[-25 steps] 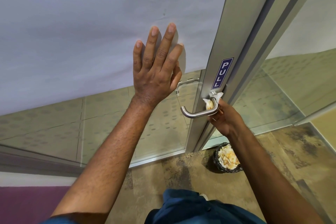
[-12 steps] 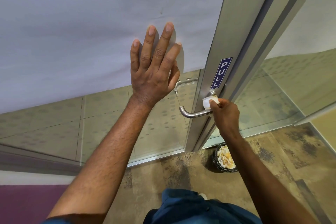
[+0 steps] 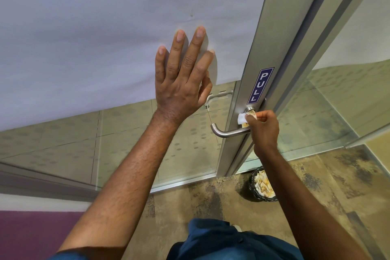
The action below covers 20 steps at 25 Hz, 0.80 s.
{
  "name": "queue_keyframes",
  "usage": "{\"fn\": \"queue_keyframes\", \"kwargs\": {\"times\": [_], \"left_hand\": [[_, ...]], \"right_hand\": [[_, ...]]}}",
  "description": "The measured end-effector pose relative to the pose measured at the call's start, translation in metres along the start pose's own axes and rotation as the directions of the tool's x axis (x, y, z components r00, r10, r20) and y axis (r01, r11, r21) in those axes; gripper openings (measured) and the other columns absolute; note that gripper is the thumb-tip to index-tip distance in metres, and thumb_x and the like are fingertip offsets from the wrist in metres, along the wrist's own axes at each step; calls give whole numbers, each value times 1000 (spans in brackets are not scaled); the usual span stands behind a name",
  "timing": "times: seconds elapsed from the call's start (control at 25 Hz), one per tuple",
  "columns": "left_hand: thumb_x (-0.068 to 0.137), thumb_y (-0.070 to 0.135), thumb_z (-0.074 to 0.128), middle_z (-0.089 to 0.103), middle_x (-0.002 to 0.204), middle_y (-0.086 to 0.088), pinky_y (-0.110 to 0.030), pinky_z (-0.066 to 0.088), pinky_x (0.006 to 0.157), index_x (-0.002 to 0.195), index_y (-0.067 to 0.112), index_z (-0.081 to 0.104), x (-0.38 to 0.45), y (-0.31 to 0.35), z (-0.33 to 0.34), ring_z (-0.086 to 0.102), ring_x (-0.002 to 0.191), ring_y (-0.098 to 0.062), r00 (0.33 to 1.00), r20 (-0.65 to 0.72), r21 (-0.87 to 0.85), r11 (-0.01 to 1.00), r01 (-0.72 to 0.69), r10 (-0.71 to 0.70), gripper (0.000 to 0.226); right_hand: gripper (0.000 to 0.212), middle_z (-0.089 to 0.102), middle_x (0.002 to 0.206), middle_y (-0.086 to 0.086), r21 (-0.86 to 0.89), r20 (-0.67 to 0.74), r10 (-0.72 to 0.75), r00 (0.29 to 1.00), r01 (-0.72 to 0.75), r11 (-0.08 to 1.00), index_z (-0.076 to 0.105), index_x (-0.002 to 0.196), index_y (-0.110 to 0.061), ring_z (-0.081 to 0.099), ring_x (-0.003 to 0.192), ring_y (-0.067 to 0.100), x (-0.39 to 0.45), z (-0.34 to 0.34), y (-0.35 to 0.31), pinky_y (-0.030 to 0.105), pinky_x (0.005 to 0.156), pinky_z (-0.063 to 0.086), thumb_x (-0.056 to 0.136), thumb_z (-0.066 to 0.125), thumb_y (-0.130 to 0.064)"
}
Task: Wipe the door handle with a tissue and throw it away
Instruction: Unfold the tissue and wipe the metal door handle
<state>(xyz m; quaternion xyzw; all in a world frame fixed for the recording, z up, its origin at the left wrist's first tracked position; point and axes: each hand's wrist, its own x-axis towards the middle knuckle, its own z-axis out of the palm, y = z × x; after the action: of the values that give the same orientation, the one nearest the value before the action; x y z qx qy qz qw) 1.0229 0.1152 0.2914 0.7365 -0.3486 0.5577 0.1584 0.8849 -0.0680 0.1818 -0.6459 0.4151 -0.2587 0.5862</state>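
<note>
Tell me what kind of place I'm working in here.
Likely an office or commercial building entrance: a metal-framed glass door with a PULL sign, a lever door handle, and a wastebasket on patterned carpet.

White tissue [image 3: 241, 118] against steel handle [image 3: 229, 132]

tissue [image 3: 242, 118] white | door handle [image 3: 229, 132] silver | PULL sign [image 3: 260, 85] blue, white letters

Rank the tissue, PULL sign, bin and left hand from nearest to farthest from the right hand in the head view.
1. Tissue: pinched in the right hand, at the handle's base.
2. PULL sign: just above, on the door frame.
3. Left hand and bin: too close to call; hand flat on the door, bin on the floor below.
</note>
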Motion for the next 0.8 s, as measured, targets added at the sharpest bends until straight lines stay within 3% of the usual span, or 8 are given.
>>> {"fn": "queue_keyframes", "kwargs": {"times": [0.16, 0.24, 0.32, 0.44, 0.56, 0.68, 0.72, 0.8], "left_hand": [[95, 21, 63, 38, 164, -9, -46, -1, 137, 140, 21, 55, 0, -1, 1, -2, 167, -23, 1000, -7, 4, 1000, 3, -3, 46], [96, 22, 62, 36, 165, -8, -46, -2, 137, 141, 22, 54, -1, -1, 1, -2, 167, -23, 1000, -3, 7, 1000, 6, -6, 46], [96, 22, 62, 35, 165, -8, -46, -2, 137, 142, 22, 54, -1, -1, 0, -3, 167, -22, 1000, 2, 8, 1000, 8, -8, 47], [96, 21, 61, 36, 165, -8, -46, -2, 137, 141, 22, 55, -1, 0, 0, -3, 167, -23, 1000, 8, 7, 1000, 9, -9, 45], [97, 22, 60, 35, 166, -8, -46, -2, 137, 140, 22, 56, 0, 0, 0, -3, 167, -23, 1000, 11, 6, 1000, 8, -8, 43], [97, 22, 60, 33, 167, -7, -46, -2, 137, 139, 22, 56, 0, -1, 0, -3, 167, -22, 1000, 11, 5, 1000, 9, -9, 43], [97, 22, 60, 33, 167, -7, -46, -2, 137, 139, 22, 56, 0, -1, 0, -3, 167, -22, 1000, 11, 4, 1000, 10, -10, 43], [97, 22, 60, 32, 167, -7, -46, -2, 137, 139, 22, 56, 0, -1, 0, -3, 167, -22, 1000, 10, 5, 1000, 9, -9, 42]], "right_hand": [[8, 72, 100, 15, 324, 75, 236, 969, -247, 913, 64, 96, -6, 67, 90, 27, 2, -3, -3, 41, 83, 56, 93, 71, -5], [20, 74, 113, 21, 408, 202, 340, 919, -394, 824, 70, 111, 5, 69, 96, 28, 6, -7, -6, 40, 88, 54, 93, 67, -4], [24, 73, 123, 18, 457, 322, 370, 872, -485, 746, 71, 117, 4, 70, 98, 26, 7, -9, -10, 36, 90, 55, 97, 62, -5], [31, 69, 130, 18, 544, 350, 402, 846, -533, 648, 66, 130, 3, 70, 99, 27, 5, -12, -9, 42, 103, 54, 102, 60, -8], [25, 76, 122, 12, 484, 206, 346, 915, -403, 777, 72, 123, -4, 73, 113, 32, -7, -14, -2, 42, 108, 55, 100, 64, -6], [30, 81, 99, -18, 165, 124, 66, 990, -87, 982, 79, 107, -32, 74, 107, 8, -21, -18, 3, 28, 93, 58, 100, 62, -8], [35, 79, 106, -22, 70, 140, -39, 989, 29, 997, 78, 109, -37, 72, 106, 2, -25, -21, 6, 27, 95, 58, 101, 60, -8], [35, 68, 131, -14, -99, 174, -212, 962, 232, 968, 71, 130, -26, 63, 121, 3, -28, -26, 17, 35, 111, 52, 104, 58, -7]]}}
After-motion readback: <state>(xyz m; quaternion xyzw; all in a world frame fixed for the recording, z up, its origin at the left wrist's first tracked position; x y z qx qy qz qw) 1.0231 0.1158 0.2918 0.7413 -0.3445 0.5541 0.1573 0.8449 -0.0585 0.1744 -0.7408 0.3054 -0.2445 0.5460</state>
